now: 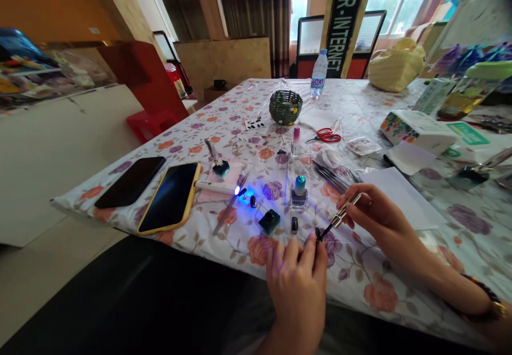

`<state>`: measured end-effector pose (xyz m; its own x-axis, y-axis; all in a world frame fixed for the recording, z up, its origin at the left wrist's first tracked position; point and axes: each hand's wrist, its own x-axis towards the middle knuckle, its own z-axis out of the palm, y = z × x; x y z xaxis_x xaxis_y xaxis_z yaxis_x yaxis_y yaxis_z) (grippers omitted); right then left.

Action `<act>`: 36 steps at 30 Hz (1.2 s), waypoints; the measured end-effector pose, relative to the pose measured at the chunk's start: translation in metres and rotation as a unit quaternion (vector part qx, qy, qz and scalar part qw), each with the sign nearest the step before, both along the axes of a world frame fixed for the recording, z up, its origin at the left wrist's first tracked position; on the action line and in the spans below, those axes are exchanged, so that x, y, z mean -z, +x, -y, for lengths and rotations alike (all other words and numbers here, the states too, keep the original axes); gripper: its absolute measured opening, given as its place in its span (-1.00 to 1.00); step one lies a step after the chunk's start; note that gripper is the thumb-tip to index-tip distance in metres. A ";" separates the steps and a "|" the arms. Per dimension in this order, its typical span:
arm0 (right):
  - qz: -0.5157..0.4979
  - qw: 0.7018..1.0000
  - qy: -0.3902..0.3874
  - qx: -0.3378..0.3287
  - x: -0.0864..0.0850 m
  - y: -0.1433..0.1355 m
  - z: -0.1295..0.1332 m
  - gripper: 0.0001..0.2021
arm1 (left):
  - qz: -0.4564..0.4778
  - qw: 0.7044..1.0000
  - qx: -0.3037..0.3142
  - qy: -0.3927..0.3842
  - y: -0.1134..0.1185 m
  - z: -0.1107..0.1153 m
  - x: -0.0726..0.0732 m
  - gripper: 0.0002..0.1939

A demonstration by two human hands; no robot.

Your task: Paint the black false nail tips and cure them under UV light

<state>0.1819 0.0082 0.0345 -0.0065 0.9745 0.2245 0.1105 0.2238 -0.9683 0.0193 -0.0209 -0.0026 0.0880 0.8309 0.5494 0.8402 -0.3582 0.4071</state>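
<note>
Head view: seen from above, a person works at a table (266,155) covered with a flowered cloth. Clock directions start from the small dark piece (319,233) between the hands; 12 points away from the wearer. The left hand (296,280) has its fingertips closed on that piece, near the table's front. The right hand (370,208), reaching in from 3, pinches a gold-handled brush (342,215), its dark tip at the piece.

Judging by looks, work is partway. A glossy black piece (295,225) lies just beside, at 10, and another black piece (253,201) sits farther out in blue light from a white lamp (216,186). The held piece seems to be mid-coating; the brush is out and the square dark bottle (269,222), at 9 to 10, looks uncapped.

The front edge runs close behind the left hand, at 6. Bare cloth shows at 4, under the right forearm. Room tightens at 11, by a blue-capped bottle (299,192), and between 12 and 1, by slim metal tools (331,176). A yellow-cased phone (170,198) lies by the edge at 9 to 10.
</note>
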 end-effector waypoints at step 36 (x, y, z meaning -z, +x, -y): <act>0.028 0.996 0.082 0.000 0.000 0.001 0.010 -0.79 | 0.022 0.998 0.022 0.049 0.003 -0.002 -0.002 -0.88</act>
<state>0.1829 -0.0013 0.0343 -0.0245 0.9246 0.3801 0.1633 0.3789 -0.9109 0.0227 -0.0191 -0.0011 0.0975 0.7691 0.6316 0.8054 -0.4337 0.4039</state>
